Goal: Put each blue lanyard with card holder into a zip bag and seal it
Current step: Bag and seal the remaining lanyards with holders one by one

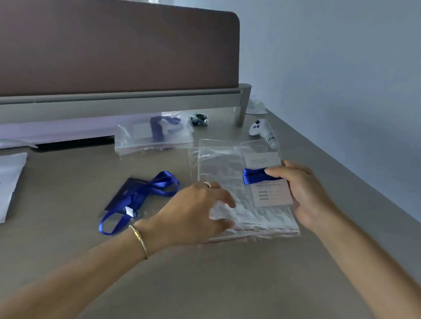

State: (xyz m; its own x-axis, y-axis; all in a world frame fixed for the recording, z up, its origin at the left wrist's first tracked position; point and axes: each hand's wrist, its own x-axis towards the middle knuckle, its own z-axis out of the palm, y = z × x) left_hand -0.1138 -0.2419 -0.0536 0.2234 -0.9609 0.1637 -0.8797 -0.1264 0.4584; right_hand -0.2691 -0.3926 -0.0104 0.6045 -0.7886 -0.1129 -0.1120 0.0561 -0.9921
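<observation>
right hand (305, 192) grips lanyard (256, 175) (over zip bags (228, 181)).

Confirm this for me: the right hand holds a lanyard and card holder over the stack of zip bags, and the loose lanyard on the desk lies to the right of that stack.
One detail is wrong. In the head view the loose lanyard lies to the left of the stack of zip bags, beside the left hand. The rest stands: the right hand holds a lanyard and card holder over the stack.
</observation>
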